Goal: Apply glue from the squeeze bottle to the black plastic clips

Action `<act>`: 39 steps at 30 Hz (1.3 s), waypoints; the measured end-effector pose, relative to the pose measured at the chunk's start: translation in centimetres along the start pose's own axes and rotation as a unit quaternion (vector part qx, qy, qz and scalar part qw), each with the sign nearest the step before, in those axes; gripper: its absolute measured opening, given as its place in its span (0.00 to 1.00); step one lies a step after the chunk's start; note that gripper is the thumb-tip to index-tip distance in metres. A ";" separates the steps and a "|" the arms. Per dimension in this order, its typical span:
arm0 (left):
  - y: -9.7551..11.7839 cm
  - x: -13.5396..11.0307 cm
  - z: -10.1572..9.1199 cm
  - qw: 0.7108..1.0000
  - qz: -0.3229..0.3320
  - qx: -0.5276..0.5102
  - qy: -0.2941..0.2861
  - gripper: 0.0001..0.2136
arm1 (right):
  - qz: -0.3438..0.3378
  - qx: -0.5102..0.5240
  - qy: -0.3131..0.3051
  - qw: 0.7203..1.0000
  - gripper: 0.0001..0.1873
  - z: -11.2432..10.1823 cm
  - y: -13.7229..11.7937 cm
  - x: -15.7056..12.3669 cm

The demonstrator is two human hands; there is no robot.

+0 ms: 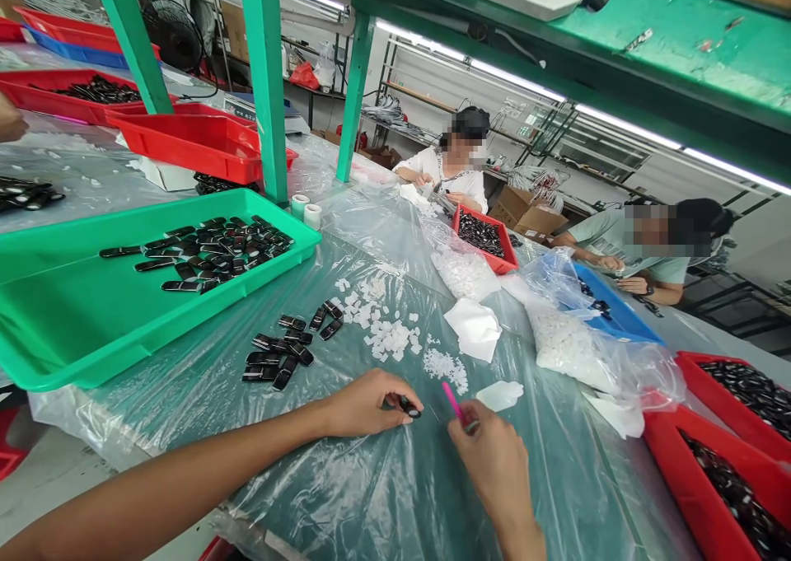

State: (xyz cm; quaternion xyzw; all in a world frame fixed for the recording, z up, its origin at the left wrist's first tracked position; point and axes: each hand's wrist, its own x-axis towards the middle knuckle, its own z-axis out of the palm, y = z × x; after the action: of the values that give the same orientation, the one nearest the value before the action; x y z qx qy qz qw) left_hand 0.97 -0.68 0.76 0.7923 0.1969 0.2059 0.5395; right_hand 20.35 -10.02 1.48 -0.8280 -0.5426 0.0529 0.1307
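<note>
My left hand pinches a small black oblong piece with a pale spot at its end, just above the plastic-covered table. Facing it from the right, my right hand grips a slim pink stick-like tool; its lower part is hidden by the fingers. Beyond both hands lie a heap of tiny white bits and a spread of flat white pieces. Several glossy black pieces rest in a loose group past my left forearm. A crumpled translucent scrap lies beside my right hand.
A green tray at left holds many black pieces. Red trays of black parts stand at right. Bags of white pieces and a blue tray sit farther back. Green posts rise ahead; two people work across the table.
</note>
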 end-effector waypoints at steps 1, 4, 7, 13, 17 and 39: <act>0.0 0.0 0.0 1.000 0.003 0.001 -0.001 0.11 | 0.002 0.060 0.026 0.998 0.03 -0.3 -0.1 -0.1; 0.0 0.0 0.0 1.000 0.009 0.001 -0.004 0.11 | -0.018 0.312 0.107 0.944 0.07 -0.9 -0.3 -0.7; 0.1 -0.1 0.0 1.000 0.012 0.007 -0.002 0.11 | -0.078 0.498 0.156 0.849 0.05 -0.8 -0.7 -1.4; 0.1 -0.1 0.0 0.999 0.025 0.022 0.008 0.11 | -0.139 0.578 0.132 0.793 0.05 0.3 -1.7 -2.3; 0.2 -0.1 0.0 0.999 0.031 0.024 0.010 0.11 | -0.159 0.572 0.097 0.799 0.06 1.1 -1.7 -2.5; 0.0 0.0 -0.1 0.998 0.040 0.009 0.041 0.10 | -0.396 0.368 0.167 0.825 0.23 1.8 -0.9 -2.4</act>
State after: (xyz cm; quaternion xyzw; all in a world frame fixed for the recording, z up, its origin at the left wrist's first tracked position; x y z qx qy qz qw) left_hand 0.90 -0.62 0.75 0.7952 0.1890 0.2582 0.5151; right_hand 18.14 -11.53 -0.15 -0.4286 -0.7342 0.0526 0.5240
